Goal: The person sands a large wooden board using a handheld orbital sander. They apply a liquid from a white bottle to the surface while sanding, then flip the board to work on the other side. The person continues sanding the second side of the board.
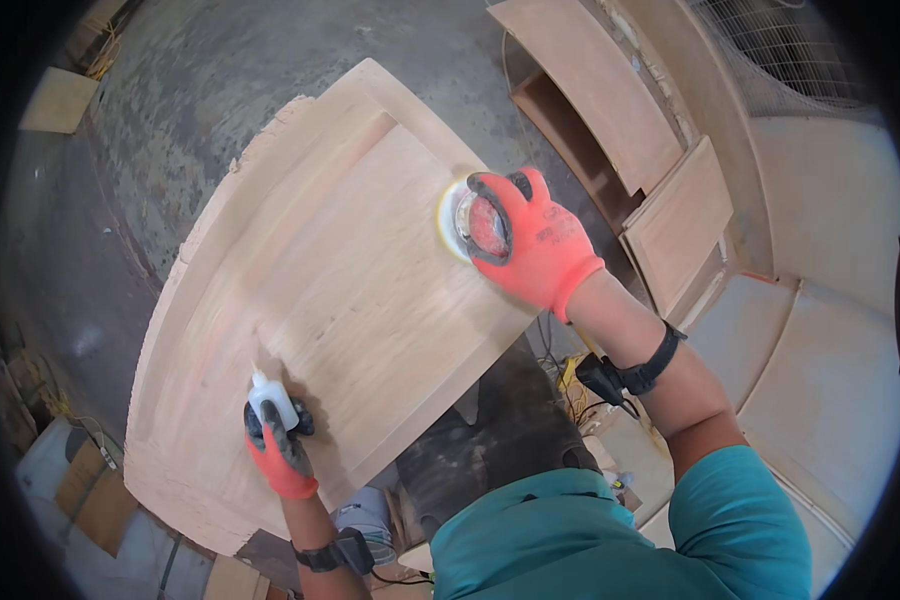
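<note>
Shirt [560, 545] nearest; bottle's [275, 402] axis points up-left.

Bottle [273, 400] left, tool [486, 226] right, panel [355, 270] beneath both

I saw a white bottle [275, 403], nozzle [256, 375] toward eleven o'clock, over the pale wooden panel [340, 270] at seven; a light-rimmed round tool [456, 222] sat at two.
</note>
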A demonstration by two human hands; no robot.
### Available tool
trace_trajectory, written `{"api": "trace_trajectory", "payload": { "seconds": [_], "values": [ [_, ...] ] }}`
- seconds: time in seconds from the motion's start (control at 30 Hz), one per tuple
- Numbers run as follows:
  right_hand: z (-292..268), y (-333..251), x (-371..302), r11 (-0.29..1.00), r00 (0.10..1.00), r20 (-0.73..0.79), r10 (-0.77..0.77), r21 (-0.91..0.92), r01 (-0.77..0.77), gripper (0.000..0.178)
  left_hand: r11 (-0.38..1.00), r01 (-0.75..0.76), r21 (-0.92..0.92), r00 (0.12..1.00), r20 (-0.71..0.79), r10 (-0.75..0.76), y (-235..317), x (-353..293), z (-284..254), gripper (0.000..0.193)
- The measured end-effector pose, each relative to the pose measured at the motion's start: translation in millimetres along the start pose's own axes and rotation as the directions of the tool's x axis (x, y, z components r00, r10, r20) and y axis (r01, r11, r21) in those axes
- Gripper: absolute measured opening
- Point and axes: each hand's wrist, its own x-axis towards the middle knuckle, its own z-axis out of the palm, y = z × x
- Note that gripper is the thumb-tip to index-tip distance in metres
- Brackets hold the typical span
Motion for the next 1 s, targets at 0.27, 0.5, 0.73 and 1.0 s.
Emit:
{"api": "trace_trajectory", "payload": {
  "seconds": [0.27,0.5,0.73,1.0],
  "values": [
    [22,41,-61,0.928,0.927,0.059,-0.371,0.042,0.369,0.057,0.991,0.057,0.123,0.972,0.222,-0.083,0,10,125,0.027],
    [-3,87,-80,0.804,0.818,0.247,-0.519,0.465,0.37,0.067,0.769,-0.247,0.589,0.934,0.357,0.026,5,24,207,0.04],
    [-29,121,-76,0.77,0.825,0.168,-0.54,0.496,0.403,0.067,0.646,-0.3,0.702,0.929,0.368,0.031,9,35,233,0.037],
    [-30,137,-72,0.733,0.837,0.094,-0.54,0.541,0.412,0.074,0.629,-0.289,0.721,0.926,0.377,-0.007,11,29,241,0.037]
  ]
}}
